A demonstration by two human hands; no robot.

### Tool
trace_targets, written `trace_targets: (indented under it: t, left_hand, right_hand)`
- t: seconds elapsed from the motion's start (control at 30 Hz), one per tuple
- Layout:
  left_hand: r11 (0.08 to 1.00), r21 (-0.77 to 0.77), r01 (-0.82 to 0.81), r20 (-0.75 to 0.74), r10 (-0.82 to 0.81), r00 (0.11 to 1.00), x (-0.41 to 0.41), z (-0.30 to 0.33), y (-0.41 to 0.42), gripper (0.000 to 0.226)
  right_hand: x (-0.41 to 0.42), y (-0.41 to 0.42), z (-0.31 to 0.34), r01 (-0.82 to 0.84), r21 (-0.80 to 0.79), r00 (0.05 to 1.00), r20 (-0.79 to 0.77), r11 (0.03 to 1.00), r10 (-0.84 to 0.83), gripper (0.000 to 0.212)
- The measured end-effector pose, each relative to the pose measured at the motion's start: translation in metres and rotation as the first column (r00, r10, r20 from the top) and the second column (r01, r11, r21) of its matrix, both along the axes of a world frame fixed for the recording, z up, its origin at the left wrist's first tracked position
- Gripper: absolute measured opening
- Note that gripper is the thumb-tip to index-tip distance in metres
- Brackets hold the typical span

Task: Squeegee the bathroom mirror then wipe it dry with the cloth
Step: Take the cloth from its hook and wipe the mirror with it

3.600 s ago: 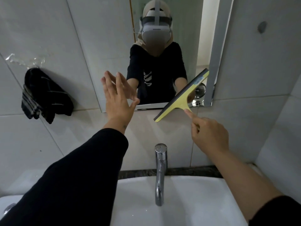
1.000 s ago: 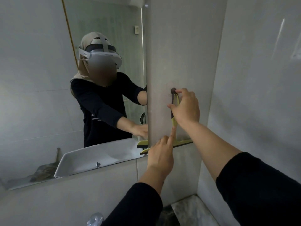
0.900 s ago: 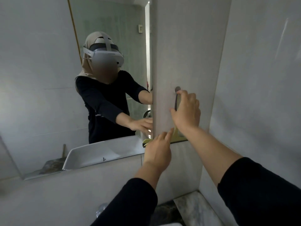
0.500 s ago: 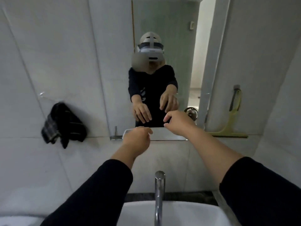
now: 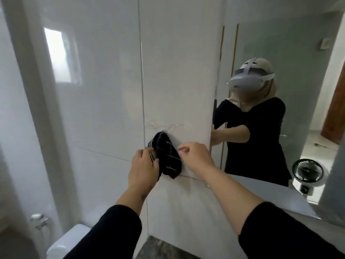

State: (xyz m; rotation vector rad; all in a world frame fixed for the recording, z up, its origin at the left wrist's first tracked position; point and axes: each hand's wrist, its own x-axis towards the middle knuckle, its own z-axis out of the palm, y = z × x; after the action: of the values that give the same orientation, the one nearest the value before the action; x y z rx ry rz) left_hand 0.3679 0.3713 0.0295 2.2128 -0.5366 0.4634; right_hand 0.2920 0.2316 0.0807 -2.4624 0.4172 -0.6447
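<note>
The dark cloth [image 5: 165,156] hangs on the white wall, left of the mirror [image 5: 280,101]. The left hand [image 5: 143,170] has its grip closed on the cloth's left edge. The right hand [image 5: 194,156] is just beside the cloth, fingers loose and holding nothing. This looks like the fetch-the-cloth step (no squeegee in sight). Next, I think: lift the cloth off its clear hook [image 5: 164,126], then carry it right to the glass.

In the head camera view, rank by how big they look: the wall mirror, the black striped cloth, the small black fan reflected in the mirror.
1. Wall mirror, largest by far.
2. Black striped cloth.
3. Small black fan, a reflection; close to the cloth in apparent size, so that order is unsure.
</note>
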Motion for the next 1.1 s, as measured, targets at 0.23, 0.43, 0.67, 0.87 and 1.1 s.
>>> trace_targets:
  t: [0.23, 0.43, 0.67, 0.87, 1.1]
  left_hand:
    - [0.982, -0.171, 0.079, -0.091, -0.095, 0.991, 0.042, -0.005, -0.021, 0.046]
    - [0.977, -0.199, 0.078, -0.125, -0.104, 0.987, 0.054, -0.014, -0.038, 0.035]
    - [0.889, -0.438, 0.134, -0.115, -0.203, 0.972, 0.027, 0.019, -0.024, 0.019]
    - [0.704, -0.627, 0.333, -0.021, -0.442, 0.897, -0.01, 0.084, -0.02, 0.015]
    - [0.485, -0.68, 0.55, 0.121, -0.666, 0.736, -0.07, 0.163, -0.038, 0.011]
  right_hand:
    - [0.071, 0.019, 0.001, 0.031, -0.089, 0.988, 0.156, 0.996, -0.017, 0.032]
    - [0.091, 0.016, -0.009, 0.073, 0.026, 0.958, 0.275, 0.997, -0.077, 0.033]
    - [0.075, 0.015, 0.019, -0.107, 0.328, 0.924, 0.382, 0.939, -0.028, 0.03]
    - [0.026, 0.018, 0.059, -0.191, 0.207, 0.836, 0.546, 0.96, 0.048, 0.031]
    - [-0.032, -0.004, 0.112, -0.227, 0.031, 0.768, 0.62, 0.973, 0.16, 0.04]
